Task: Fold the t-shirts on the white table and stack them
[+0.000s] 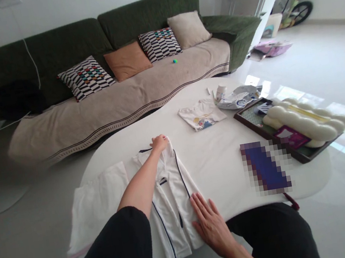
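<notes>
A white garment with dark piping (pixel 172 190) lies lengthwise on the white table (pixel 216 157). My left hand (pixel 159 143) reaches to its far end, fingers curled over the top edge of the cloth. My right hand (pixel 209 223) lies flat with fingers stretched out on the garment's near right edge. Left of it rests another white folded cloth (pixel 99 201), partly hanging over the table's rim.
A folded printed white shirt (pixel 201 115) lies further back on the table, with crumpled packaging (pixel 236 97) behind it. A dark tray (pixel 297 153) holds a cream wavy object (pixel 305 119). A green sofa (pixel 80 43) with several cushions stands beyond.
</notes>
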Tool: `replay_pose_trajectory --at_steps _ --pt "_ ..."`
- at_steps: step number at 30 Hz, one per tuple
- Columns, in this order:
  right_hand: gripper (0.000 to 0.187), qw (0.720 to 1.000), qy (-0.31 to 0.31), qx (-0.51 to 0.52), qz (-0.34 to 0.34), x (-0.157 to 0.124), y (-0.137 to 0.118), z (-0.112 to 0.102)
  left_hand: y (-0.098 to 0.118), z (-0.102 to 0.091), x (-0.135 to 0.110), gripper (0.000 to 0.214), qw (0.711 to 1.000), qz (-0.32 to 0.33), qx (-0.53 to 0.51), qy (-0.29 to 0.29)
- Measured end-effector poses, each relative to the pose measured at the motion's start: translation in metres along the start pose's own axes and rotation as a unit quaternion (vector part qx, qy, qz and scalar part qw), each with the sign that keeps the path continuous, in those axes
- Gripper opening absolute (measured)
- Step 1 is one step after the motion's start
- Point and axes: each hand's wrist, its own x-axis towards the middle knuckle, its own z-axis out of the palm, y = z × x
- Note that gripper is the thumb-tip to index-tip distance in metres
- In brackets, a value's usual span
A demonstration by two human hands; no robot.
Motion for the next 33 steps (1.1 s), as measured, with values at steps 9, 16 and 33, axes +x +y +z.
replay_pose_trajectory --at_steps 9,16,33 --pt "0.059 1.000 -0.009 0.012 0.004 0.001 -0.001 -0.004 -0.004 -0.002 0.011 0.020 0.999 -0.021 -0.047 0.011" --pt "0.060 1.000 -0.026 0.015 0.006 0.006 -0.005 -0.016 0.002 -0.017 -0.026 0.031 0.989 0.136 -0.010 0.061" --pt "0.071 0.996 -0.035 0.036 0.075 0.261 0.011 -0.015 -0.089 -0.015 -0.091 0.060 0.990 0.008 0.119 0.080"
